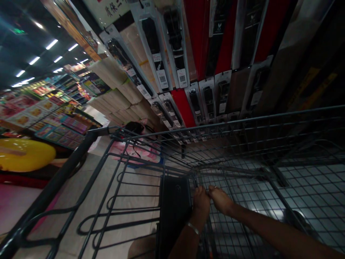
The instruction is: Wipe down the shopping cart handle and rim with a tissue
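At far left sits a rounded yellow thing (27,154), then the wire cart (67,169) spreads rightward, packaged straps (155,39) hanging beyond it. Beside its black panel (175,205), my left hand (201,201) (bracelet (193,228) on the wrist) curls close to my right hand (221,200), curled too; I can't tell whether either grips the cart.

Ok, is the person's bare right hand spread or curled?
Curled: the right hand has its fingers bent inward, seen against the dark grey wire-mesh shopping cart. Whether they grip anything, I cannot tell.
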